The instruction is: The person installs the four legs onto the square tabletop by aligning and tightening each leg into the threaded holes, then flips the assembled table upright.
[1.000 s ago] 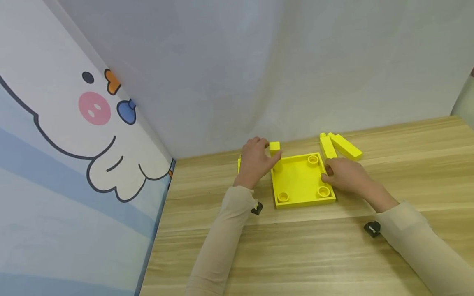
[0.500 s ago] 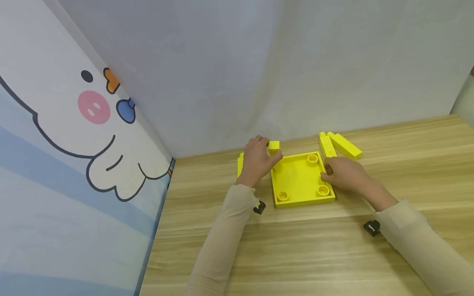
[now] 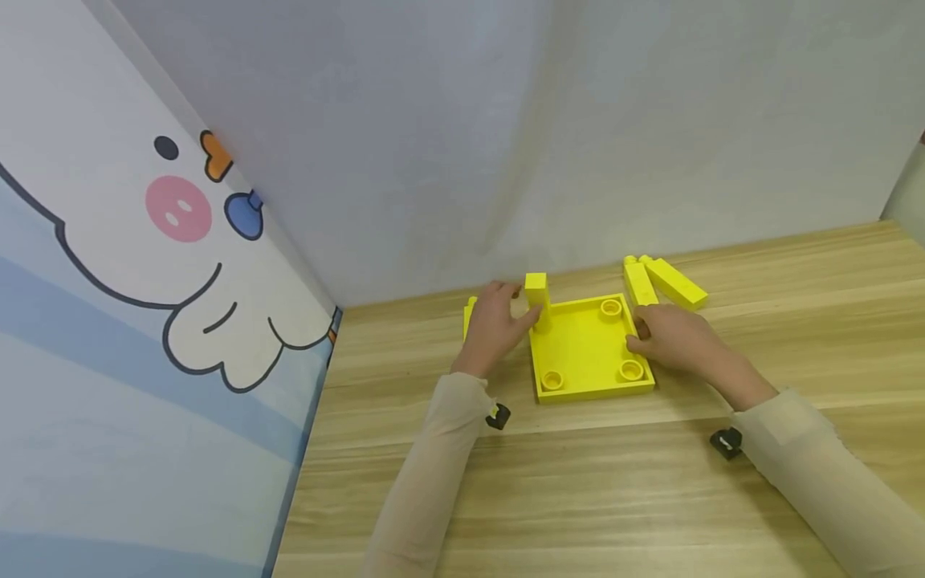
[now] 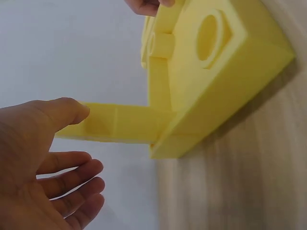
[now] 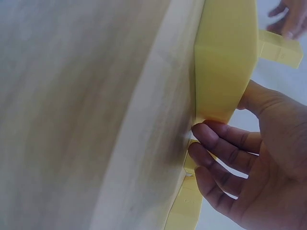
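A yellow square panel with a raised rim lies on the table, round sockets showing at three corners. At its far left corner a yellow block leg stands upright, its lower end inside the rim. My left hand is beside that leg. In the left wrist view the thumb lies against the leg, while the relaxed fingers are clear of it. My right hand grips the panel's right edge, thumb over the rim and fingertips on the outer side.
Two more yellow legs lie behind the right hand near the wall. Another yellow piece is partly hidden behind the left hand. A grey wall borders the table at the back, and a cartoon-printed panel at the left.
The left hand has loosened from the leg and drawn slightly left and down. The leg stays upright in the corner. The right hand keeps its place on the panel.
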Demonstrator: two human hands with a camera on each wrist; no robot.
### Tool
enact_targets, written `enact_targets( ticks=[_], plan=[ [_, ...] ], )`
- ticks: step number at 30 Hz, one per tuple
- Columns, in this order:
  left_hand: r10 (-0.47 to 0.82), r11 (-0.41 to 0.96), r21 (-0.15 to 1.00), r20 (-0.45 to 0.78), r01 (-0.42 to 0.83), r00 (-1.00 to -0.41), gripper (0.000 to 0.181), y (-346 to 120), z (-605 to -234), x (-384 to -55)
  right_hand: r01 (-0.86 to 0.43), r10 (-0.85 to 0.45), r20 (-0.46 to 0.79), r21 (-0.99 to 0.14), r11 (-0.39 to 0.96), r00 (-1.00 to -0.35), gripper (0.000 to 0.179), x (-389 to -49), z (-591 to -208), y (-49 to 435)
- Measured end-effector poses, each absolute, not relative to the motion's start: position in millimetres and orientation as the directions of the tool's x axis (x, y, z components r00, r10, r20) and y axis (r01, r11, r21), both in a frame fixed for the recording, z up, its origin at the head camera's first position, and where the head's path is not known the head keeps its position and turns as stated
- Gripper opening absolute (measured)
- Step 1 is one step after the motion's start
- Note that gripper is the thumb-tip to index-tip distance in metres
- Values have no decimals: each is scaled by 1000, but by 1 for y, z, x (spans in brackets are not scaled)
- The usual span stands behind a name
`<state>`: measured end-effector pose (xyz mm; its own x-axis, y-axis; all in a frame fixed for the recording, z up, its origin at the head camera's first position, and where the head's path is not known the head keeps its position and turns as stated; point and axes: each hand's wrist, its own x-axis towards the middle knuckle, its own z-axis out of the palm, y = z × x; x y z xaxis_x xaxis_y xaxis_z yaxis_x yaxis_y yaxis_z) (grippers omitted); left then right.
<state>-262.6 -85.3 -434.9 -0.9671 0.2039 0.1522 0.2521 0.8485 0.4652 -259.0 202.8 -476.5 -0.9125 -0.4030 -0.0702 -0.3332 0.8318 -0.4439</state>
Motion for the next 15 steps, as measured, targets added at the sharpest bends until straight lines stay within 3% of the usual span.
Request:
enact_targets(
  ticks=[5,15],
  plan=[
    [186,830,523,67,193,-980,53,-93,-451,-256,-334,-405,-72,-444,831,-912,24,-261,-477,203],
    [177,867,479,-39,137,-983,53,-91,-480,-249,-333,-402,-67,-445,831,-913,24,-262,-477,203]
  ],
)
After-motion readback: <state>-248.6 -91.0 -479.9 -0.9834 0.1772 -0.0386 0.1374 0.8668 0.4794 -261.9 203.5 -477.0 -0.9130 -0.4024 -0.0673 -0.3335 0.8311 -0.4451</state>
